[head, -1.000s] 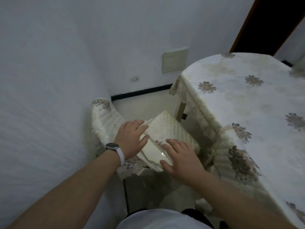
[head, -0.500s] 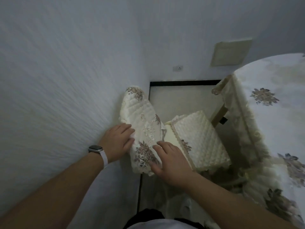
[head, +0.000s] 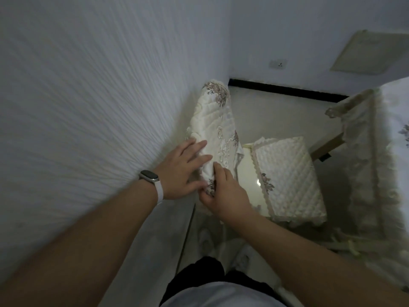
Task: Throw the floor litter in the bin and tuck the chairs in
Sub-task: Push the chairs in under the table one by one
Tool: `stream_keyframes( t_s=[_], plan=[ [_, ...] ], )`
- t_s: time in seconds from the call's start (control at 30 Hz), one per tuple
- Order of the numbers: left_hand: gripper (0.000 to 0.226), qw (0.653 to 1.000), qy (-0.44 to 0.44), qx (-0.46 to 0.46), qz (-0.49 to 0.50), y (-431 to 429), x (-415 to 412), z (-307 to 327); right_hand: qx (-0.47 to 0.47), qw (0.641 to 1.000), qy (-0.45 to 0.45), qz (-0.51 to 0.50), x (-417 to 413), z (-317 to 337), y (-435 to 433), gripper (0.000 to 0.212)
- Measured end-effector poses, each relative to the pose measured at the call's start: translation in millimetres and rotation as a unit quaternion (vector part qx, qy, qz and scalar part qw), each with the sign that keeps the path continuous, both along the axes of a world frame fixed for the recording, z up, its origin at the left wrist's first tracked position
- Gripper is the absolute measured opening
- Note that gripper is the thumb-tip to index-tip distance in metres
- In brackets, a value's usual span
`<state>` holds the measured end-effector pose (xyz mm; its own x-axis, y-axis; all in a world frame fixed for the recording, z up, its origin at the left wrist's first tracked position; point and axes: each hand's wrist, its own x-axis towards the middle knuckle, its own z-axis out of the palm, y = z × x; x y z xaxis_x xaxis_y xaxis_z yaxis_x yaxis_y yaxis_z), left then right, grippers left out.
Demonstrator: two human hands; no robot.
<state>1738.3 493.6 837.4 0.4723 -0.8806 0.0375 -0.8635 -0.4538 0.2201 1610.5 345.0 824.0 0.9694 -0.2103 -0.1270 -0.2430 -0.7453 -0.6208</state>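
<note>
Wall (head: 88,107): textured white, far left, close beside the chair backrest (head: 218,120).
Left hand (head: 183,168): watch (head: 149,176) on the wrist; fingers straight and spread, lying flat on the backrest's wall-side face.
Chair backrest: quilted floral cover; its near end sits between the two hands.
Right hand (head: 223,193): fingers curled over the backrest's near end, gripping the cover from the seat side.
Seat cushion (head: 287,173): right of the right hand, not touching it.
Tablecloth (head: 363,156): lace edge hanging, far right, just beyond the seat.
</note>
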Motion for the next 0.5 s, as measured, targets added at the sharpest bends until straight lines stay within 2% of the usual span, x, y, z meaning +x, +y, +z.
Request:
stream_keyframes(
  t_s=[0.13, 0.5],
  plan=[
    [0.062, 0.999, -0.021, -0.02, -0.016, -2.2, -2.1, -6.6, 0.01, 0.999, 0.037, 0.011, 10.7, 1.8, -2.8, 0.076],
    [0.056, 0.996, -0.049, -0.058, -0.051, -18.5, 16.1, -13.3, 0.054, 0.998, 0.034, -0.025, 20.2, 12.5, -23.5, 0.053]
  ],
)
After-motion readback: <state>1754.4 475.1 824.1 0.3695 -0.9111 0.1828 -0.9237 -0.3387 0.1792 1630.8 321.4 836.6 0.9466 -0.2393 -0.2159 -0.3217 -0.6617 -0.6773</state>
